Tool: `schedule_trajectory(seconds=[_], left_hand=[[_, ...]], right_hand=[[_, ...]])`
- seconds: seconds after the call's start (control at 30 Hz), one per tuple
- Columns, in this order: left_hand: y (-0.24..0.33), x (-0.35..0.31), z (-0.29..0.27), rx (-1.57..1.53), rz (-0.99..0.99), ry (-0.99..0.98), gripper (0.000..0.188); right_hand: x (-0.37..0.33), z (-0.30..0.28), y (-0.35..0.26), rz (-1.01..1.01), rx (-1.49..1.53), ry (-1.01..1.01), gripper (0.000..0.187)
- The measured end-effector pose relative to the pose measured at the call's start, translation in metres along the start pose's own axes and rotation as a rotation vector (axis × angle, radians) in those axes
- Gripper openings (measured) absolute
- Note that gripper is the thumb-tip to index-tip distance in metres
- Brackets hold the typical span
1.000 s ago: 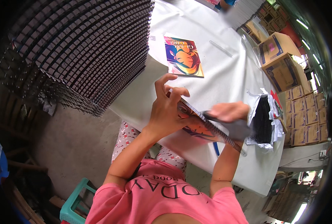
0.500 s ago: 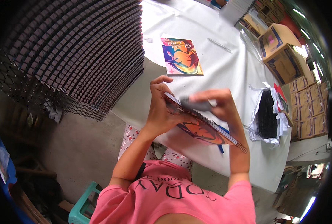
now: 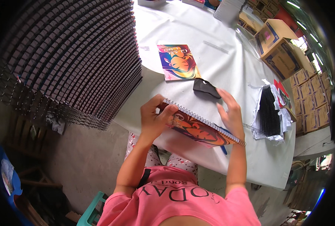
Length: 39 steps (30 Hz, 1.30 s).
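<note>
While the left hand grips the spiral notebook, the right hand — fingers spread — rests on its far edge.

Glossy paper notebook with metal spiral; matt white cloth table cover

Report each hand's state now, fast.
Left hand: closed, gripping the spiral-bound notebook.
Right hand: open, fingers spread along the notebook's spiral edge, not clearly gripping.

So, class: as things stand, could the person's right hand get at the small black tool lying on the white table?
Probably yes. The right hand is open, its fingertips just short of the small black tool, with only bare white table between them. The left hand holds the colourful spiral-bound notebook.
</note>
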<state>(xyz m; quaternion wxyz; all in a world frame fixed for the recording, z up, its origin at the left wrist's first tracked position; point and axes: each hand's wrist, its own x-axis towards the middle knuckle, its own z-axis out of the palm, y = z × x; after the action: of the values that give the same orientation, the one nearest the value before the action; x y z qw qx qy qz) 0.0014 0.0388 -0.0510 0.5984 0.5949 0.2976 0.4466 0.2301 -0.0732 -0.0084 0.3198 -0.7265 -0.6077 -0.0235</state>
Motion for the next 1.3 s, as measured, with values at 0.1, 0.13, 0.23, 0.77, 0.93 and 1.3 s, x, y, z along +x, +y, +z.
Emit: schedule_trajectory(seconds=[0.1,0.13,0.23,0.77,0.93,1.3], left_hand=[[0.024,-0.008,0.01,-0.132,0.194,0.204,0.017],[0.027,-0.011,0.012,-0.18,0.222,0.252,0.014],[0.046,-0.015,0.02,-0.04,0.31,0.293,0.015],[0.041,-0.017,0.026,0.592,0.872,0.227,0.032],[0.033,-0.019,0.026,0.543,0.9,0.217,0.034],[0.037,-0.01,0.024,-0.24,0.256,0.294,0.049]], right_hand=[[-0.075,-0.009,-0.003,0.316,-0.271,-0.146,0.049],[-0.097,-0.007,-0.012,0.415,-0.415,-0.218,0.053],[-0.14,0.014,-0.013,0.416,-0.516,-0.087,0.056],[-0.057,-0.012,-0.13,-0.085,-0.051,0.174,0.038],[-0.063,-0.005,-0.12,0.103,0.515,-0.013,0.035],[-0.113,0.011,-0.059,0.236,-0.274,-0.135,0.044]])
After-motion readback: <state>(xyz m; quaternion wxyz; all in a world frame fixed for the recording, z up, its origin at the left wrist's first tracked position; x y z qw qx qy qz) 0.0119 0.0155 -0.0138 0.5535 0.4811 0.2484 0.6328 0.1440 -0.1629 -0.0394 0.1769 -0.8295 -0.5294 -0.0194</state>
